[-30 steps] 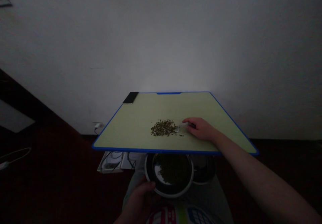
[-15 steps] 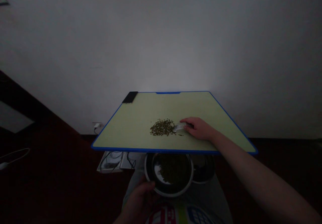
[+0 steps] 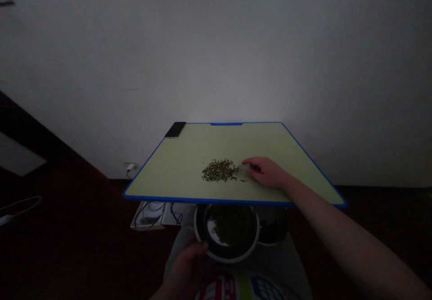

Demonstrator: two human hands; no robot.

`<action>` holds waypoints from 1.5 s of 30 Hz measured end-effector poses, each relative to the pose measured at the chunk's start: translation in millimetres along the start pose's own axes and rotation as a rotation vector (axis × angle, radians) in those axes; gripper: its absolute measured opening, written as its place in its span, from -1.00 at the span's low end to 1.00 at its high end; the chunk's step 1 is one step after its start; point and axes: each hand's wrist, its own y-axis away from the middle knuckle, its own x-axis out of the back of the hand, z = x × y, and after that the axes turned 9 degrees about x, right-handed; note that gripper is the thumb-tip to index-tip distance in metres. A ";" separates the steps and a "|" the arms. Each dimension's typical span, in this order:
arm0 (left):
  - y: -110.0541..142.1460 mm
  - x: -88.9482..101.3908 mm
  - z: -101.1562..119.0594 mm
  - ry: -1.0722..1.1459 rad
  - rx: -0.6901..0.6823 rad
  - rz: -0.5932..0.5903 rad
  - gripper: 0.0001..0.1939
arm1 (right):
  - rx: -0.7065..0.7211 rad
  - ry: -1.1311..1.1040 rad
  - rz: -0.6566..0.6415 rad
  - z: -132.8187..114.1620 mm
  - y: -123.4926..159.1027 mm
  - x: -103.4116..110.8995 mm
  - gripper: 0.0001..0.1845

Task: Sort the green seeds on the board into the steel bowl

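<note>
A loose pile of small brown-green grains lies on the pale green tabletop. At the pile's right edge my right hand is closed on a thin, see-through plastic piece. That piece's exact kind is hard to make out, and its left end touches the grains. Below the table's front edge, my left hand grips the rim of a metal bowl at its lower left, thumb on top. Inside the bowl is a dark green heap. The table edge hides the bowl's far side.
A black phone lies at the table's back left corner. Right of the held bowl, a second dark round container sits partly hidden. An open box with cables is on the floor at left. The wall stands behind the table.
The clear plastic piece has changed its tilt slightly and looks fainter against the table. Both hands and the bowl stay nearly in place.
</note>
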 end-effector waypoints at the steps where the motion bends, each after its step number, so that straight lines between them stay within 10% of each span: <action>1: 0.0 0.3 -0.1 -0.024 0.006 0.006 -0.41 | 0.002 0.000 -0.005 -0.7 0.1 0.5 -0.54; 45: 3.2 -5.5 2.8 -0.088 -0.012 0.018 -0.74 | 0.010 -0.046 0.036 -1.2 3.8 0.5 -0.59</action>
